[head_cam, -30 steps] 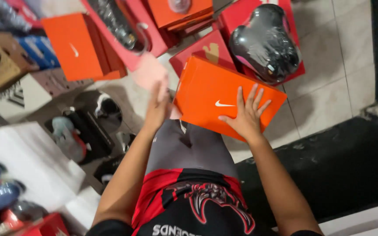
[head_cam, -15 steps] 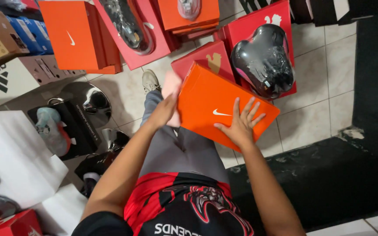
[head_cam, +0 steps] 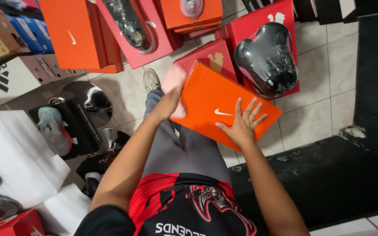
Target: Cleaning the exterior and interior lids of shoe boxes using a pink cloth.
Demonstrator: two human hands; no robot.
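**Orange shoebox held over the lap, both hands on it**

Since the earlier frames the view has tipped a little farther down and closer: the orange shoebox (head_cam: 224, 107) now sits lower over the grey-trousered knee, and the left hand has slid from the box's near edge up to its left corner, where it shows blurred.

The box is a flat rectangular carton, bright orange with a small white mark on the lid, tilted so its long side runs from upper left to lower right. The right hand (head_cam: 240, 124) lies flat on the lid near the lower right edge, fingers (head_cam: 252, 109) spread and open, pressing rather than clasping. The left hand (head_cam: 171, 98) is at the left corner; its fingers seem curled round the edge, but blur hides the grip.

Behind the box, on the tiled floor (head_cam: 316, 118), a red lid (head_cam: 211, 54) lies partly under it. To the right a red box (head_cam: 259, 26) carries a glossy black wrapped pair of shoes (head_cam: 267, 59). At upper left stands a tall orange carton (head_cam: 68, 32); beside it a red open box (head_cam: 158, 35) holds a dark shoe. A white box (head_cam: 16, 153) lies at far left.
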